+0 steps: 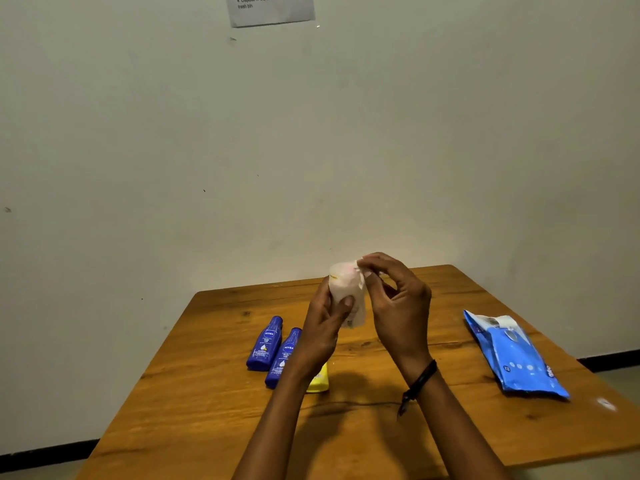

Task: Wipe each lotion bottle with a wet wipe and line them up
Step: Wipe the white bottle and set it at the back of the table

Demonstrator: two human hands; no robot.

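Against pale wall [346,133], wooden table [207,393] | left hand [322,327] grips bottle [339,282] | right hand [398,306] pinches wipe [360,308]

1. Table [207,393]: on my remote feed it is orange-brown wood with clear grain and dark knots. It looks varnished, with a soft sheen.
2. Far blue bottle [265,344] and near blue bottle [284,358]: smooth, glossy plastic with white printed labels.
3. Yellow bottle [318,381]: smooth plastic, mostly hidden, so I cannot judge its gloss.
4. Wet wipe [358,313]: thin white cloth, matt, creased and semi-translucent.
5. Wrapped bottle [341,273]: pale, with pink and yellow print showing through the wipe. I cannot tell the material.
6. Wipes pack [516,358]: blue plastic film, glossy and wrinkled.
7. Wall [346,133]: painted, matt, lightly scuffed.
8. Paper sheet [270,8]: matt, printed.
9. Wristband [419,384]: dark, matt cord.
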